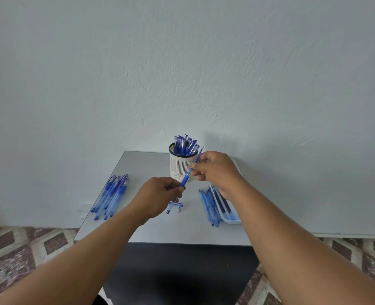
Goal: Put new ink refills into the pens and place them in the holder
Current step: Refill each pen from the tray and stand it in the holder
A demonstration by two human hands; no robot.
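Overall, largest item: pale grey rectangular table [160,230] set against a light plastered wall [182,62], on a brown-and-cream patterned floor [23,249].

White slotted cylindrical pen holder with dark rim [178,167]: upright at the table's far edge, holding a cluster of capped blue pens [185,145].

White shallow plastic tray [228,213]: on the table's right side, containing slim blue ink refills [222,203]; partly hidden by the right forearm.

Row of loose blue refills [208,205]: lying on the table just left of the tray.

Heap of blue translucent pens [111,195]: lying on the table's left side, well apart from the holder.

Left hand [158,198]: fingers curled, pinching the lower end of the blue grip section [184,181] of a pen.

Right hand [215,170]: fingers curled, pinching a thin blue refill [196,160] that runs slanted up from the grip section, in front of the holder.

Small pen parts [175,205]: clear and blue pieces, lying on the table below the left hand; exact kind cannot be told.
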